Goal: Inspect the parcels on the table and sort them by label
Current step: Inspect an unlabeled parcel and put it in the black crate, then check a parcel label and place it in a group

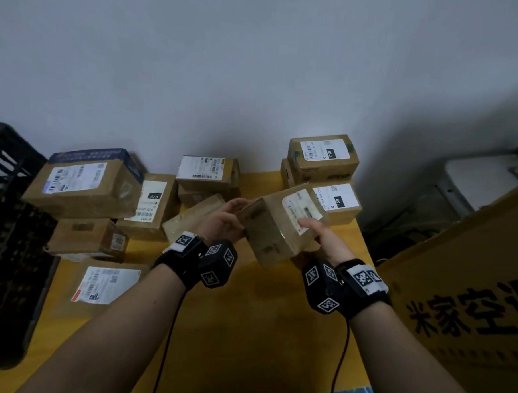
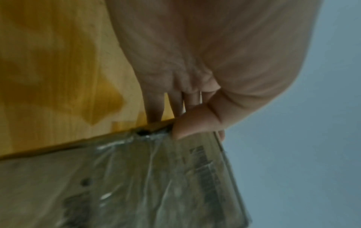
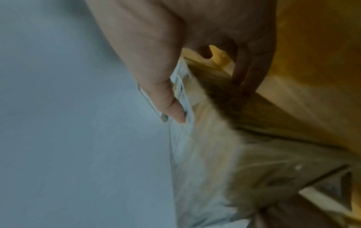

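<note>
Your left hand (image 1: 225, 221) and right hand (image 1: 327, 239) each have a closed grip on the tilted parcel (image 1: 275, 226), above the worktop (image 1: 246, 314).

Held box (image 1: 275, 226): brown cardboard, matt, wrapped in clear glossy tape that wrinkles and catches light (plain in left wrist view); white paper label (image 1: 301, 210) on top face. Other boxes (image 1: 83, 185): same dull cardboard, white paper labels. Table (image 1: 246, 329): yellow wood-grain top, smooth, slight sheen. Crate (image 1: 9, 245): black plastic lattice, matt. Wrist straps (image 1: 363, 285): black cloth. Wall (image 1: 257, 62): flat matt paint.
</note>
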